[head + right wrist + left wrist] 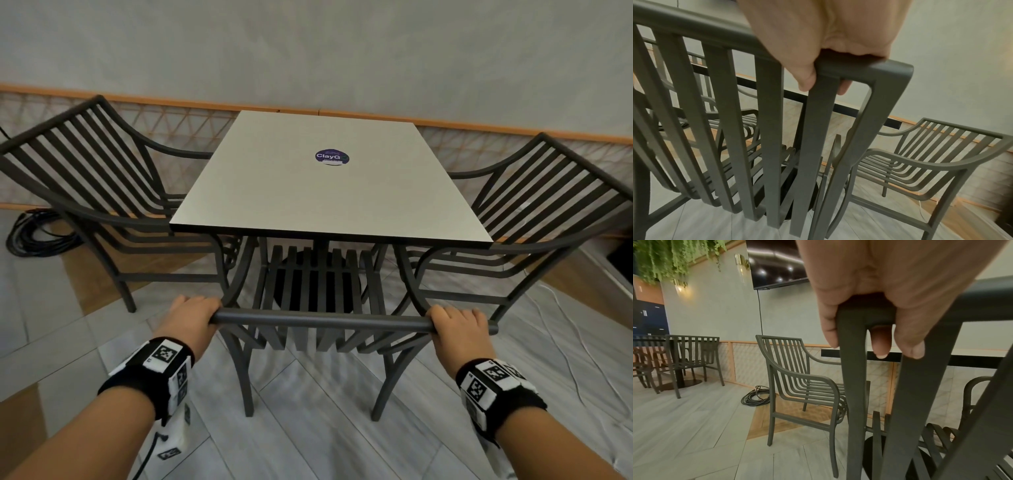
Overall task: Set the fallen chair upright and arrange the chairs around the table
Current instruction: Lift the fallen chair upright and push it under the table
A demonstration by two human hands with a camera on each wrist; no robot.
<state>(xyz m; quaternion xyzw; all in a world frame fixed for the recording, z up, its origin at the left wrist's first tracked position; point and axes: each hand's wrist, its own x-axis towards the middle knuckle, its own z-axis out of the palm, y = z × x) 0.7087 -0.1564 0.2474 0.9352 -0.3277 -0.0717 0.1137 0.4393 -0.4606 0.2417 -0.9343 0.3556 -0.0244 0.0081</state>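
Down low, the left hand [193, 310] and right hand [457, 322] are each curling around the top rail of the near chair [315, 301], which is standing upright, its seat tucking under the pale square tabletop [329, 192]. Two matching slatted chairs, the left chair [92, 185] and right chair [534, 209], are flanking it on grey plank flooring [308, 438], while a coiled cable [37, 233] is lying by the latticed wall base.

A coiled black cable [755, 396] lies on the floor by the wall. A wall-mounted television [777, 262] hangs beside a brass wall lamp [741, 262]. Hanging greenery [672, 257] occupies the upper left corner. A white cord [561, 346] trails across the floor tiles.
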